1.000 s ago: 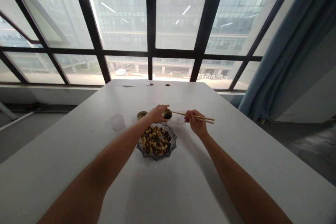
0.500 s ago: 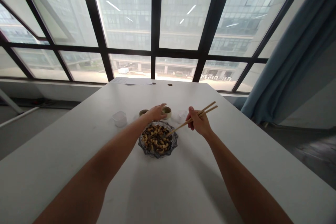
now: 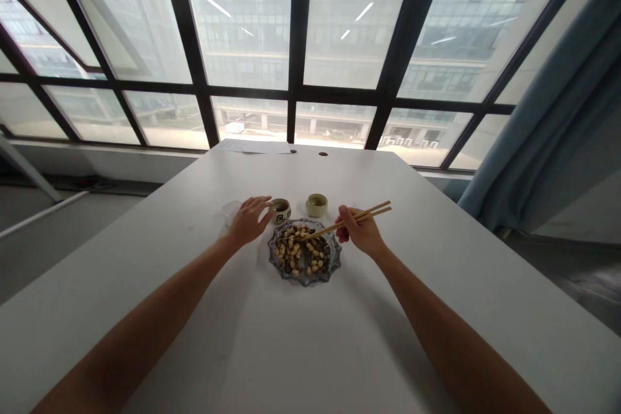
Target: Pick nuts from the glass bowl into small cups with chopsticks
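My right hand [image 3: 358, 228] is closed around a pair of wooden chopsticks [image 3: 334, 226], whose tips reach into a scalloped glass bowl [image 3: 332, 272]. Peanuts in their shells [image 3: 293, 247] and dark seeds [image 3: 306, 263] fill the bowl, with a gap showing in the middle. At the left, my left hand [image 3: 250, 220] has its fingers stretched toward a small cup with a dark character on its side [image 3: 280, 209]; its fingertips are at the cup's rim, and I cannot tell whether they touch it. A second pale cup [image 3: 317, 205] stands behind the bowl, apart from both hands.
A clear plastic container [image 3: 231, 210] is partly hidden behind my left hand. Papers [image 3: 255, 147] lie at the far end of the white table [image 3: 291, 349], near two round holes. Windows stand beyond the table, and a blue curtain [image 3: 533, 116] hangs at the right.
My left hand has moved left, from the right-hand cup to beside the left one. The chopstick tips have shifted within the bowl, and a gap now shows among the peanuts and seeds.
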`<move>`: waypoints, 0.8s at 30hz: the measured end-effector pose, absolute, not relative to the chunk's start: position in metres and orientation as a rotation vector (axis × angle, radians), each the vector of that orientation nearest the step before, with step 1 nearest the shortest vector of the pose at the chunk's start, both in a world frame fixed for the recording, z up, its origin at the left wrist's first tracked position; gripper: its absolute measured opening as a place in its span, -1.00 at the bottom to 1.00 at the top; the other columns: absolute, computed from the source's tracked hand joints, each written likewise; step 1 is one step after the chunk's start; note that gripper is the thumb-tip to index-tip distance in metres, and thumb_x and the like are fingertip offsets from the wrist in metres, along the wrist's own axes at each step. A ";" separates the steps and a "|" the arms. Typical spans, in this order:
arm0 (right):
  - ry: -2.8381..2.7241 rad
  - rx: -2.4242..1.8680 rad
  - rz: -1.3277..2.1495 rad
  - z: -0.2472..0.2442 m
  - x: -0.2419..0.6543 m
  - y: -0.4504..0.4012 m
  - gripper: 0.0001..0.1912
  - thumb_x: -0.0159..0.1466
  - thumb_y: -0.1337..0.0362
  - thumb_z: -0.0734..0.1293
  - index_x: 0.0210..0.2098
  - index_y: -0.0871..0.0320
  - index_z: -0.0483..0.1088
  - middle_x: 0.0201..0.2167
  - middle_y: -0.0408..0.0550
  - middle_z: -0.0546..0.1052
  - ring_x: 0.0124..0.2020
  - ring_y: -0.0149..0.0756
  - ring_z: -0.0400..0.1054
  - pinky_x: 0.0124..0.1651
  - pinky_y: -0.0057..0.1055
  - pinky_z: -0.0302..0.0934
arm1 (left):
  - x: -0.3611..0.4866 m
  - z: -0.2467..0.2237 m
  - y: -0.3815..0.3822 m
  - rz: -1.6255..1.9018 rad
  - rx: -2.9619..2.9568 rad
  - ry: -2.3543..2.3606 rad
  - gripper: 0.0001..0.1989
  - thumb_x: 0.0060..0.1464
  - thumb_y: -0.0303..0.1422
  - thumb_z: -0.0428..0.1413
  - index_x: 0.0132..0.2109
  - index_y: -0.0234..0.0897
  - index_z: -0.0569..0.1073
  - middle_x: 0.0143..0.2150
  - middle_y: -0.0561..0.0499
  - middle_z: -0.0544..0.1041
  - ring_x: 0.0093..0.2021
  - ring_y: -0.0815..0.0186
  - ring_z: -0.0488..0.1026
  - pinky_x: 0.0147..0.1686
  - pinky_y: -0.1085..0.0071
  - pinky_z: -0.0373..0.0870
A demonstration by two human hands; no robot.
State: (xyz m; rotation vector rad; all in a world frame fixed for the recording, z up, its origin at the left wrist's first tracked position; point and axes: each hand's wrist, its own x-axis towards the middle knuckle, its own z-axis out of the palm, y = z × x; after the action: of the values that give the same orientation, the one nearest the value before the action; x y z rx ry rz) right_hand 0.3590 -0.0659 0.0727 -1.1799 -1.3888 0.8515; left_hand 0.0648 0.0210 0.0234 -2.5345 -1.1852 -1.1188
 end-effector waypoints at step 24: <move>-1.331 -1.249 0.771 0.085 0.373 -0.075 -0.36 0.08 -0.31 0.36 -0.61 0.20 0.42 -0.79 -0.09 0.42 -0.83 -0.43 0.24 -0.79 -0.53 0.13 | 0.072 -0.006 0.006 -1.132 -2.771 -1.385 -0.53 0.22 -0.30 -0.01 0.25 -0.25 0.24 0.41 -0.20 0.15 0.39 0.13 0.14 0.33 0.06 0.18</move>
State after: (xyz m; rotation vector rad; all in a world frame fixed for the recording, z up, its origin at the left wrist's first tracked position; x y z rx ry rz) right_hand 0.3733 -0.0751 0.0853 -1.2492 -1.3311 0.7710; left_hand 0.0716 0.0055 -0.0057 -2.7710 -1.3849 -1.1319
